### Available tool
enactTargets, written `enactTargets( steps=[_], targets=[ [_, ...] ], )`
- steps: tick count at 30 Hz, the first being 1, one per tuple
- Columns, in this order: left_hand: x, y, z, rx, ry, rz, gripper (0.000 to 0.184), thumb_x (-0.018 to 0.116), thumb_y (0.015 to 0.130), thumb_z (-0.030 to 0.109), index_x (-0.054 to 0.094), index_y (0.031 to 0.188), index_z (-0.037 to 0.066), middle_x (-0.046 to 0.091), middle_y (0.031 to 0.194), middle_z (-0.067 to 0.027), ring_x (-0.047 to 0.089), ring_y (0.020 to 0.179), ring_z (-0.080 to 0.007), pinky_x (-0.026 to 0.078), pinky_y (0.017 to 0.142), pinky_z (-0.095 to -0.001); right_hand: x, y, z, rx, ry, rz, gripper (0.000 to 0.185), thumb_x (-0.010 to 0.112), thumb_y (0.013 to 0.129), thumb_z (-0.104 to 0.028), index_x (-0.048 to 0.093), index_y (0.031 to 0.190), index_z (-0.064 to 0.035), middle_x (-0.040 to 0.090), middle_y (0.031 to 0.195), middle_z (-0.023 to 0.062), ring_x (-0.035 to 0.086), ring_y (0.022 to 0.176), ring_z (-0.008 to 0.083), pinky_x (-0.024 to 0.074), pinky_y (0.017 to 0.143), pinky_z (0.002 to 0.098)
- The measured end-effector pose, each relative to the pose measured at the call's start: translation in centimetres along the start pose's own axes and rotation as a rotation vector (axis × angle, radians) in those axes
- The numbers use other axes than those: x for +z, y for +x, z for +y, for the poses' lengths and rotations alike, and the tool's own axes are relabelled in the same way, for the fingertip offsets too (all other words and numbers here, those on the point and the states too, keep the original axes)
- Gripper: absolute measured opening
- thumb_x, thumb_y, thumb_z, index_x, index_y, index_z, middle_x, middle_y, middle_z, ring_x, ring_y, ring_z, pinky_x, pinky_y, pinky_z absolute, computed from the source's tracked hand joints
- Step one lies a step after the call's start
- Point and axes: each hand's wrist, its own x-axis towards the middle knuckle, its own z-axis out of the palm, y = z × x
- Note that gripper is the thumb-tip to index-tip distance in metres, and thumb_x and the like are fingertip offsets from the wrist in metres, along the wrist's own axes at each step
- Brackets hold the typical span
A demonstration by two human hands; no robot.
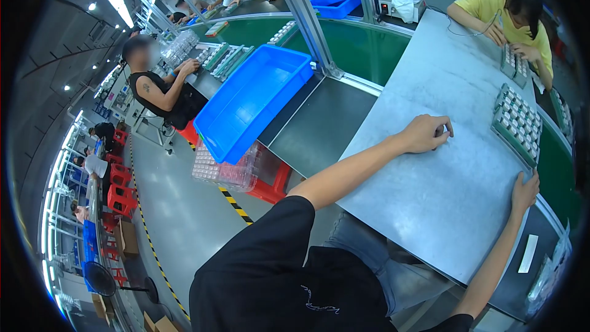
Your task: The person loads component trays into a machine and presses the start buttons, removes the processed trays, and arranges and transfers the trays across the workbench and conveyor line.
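Observation:
My left hand (427, 133) rests on the grey metal tabletop (418, 209), fingers loosely curled and apart, with nothing visible in it. At the table's right edge, my right hand (525, 192) lies with thumb and fingers spread. Its fingertips are at the near corner of a green tray (515, 138) filled with rows of small white blocks. I cannot tell whether they touch that corner. Beyond this tray, a co-worker in a yellow top (528, 31) handles a similar, smaller tray piece (515, 66) and holds a thin wired tool.
A blue plastic bin (252, 101) stands left of the table, above clear plastic trays (224, 169) and a red stool (273, 184). A metal post (304, 18) rises behind. A white strip (527, 254) lies at right. Another co-worker (163, 80) sits at the left line.

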Motion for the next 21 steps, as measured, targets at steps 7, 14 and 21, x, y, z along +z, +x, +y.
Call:
enactTargets(
  steps=[7, 14, 21],
  targets=[
    [-0.08, 0.01, 0.02, -0.004, -0.004, 0.002, 0.011, 0.059, 0.091, 0.011, 0.066, 0.098, 0.006, 0.063, 0.061, -0.0051, 0.059, 0.056, -0.0190, 0.045, 0.059, -0.0346, -0.09, -0.08, -0.13, 0.010, -0.014, -0.014, 0.061, 0.056, 0.096, -0.041, 0.044, 0.149, -0.0148, 0.046, 0.151, 0.0133, 0.042, 0.139, 0.0366, 0.0321, 0.111, 0.0579],
    [0.10, -0.10, -0.21, 0.017, 0.004, 0.008, 0.011, 0.059, 0.090, 0.012, 0.066, 0.098, 0.007, 0.063, 0.060, -0.0047, 0.060, 0.057, -0.0193, 0.045, 0.059, -0.0356, -0.15, -0.12, 0.02, 0.000, 0.007, -0.029, 0.061, 0.056, 0.096, -0.042, 0.044, 0.149, -0.0148, 0.046, 0.151, 0.0134, 0.041, 0.140, 0.0364, 0.0318, 0.111, 0.0576],
    [0.24, 0.04, -0.50, 0.033, 0.014, 0.021, 0.011, 0.060, 0.090, 0.012, 0.066, 0.097, 0.007, 0.063, 0.061, -0.0054, 0.060, 0.057, -0.0211, 0.046, 0.059, -0.0356, -0.11, 0.14, 0.31, 0.000, -0.013, -0.029, 0.062, 0.056, 0.096, -0.043, 0.043, 0.150, -0.0156, 0.046, 0.151, 0.0135, 0.042, 0.139, 0.0365, 0.0322, 0.110, 0.0578]
  ],
)
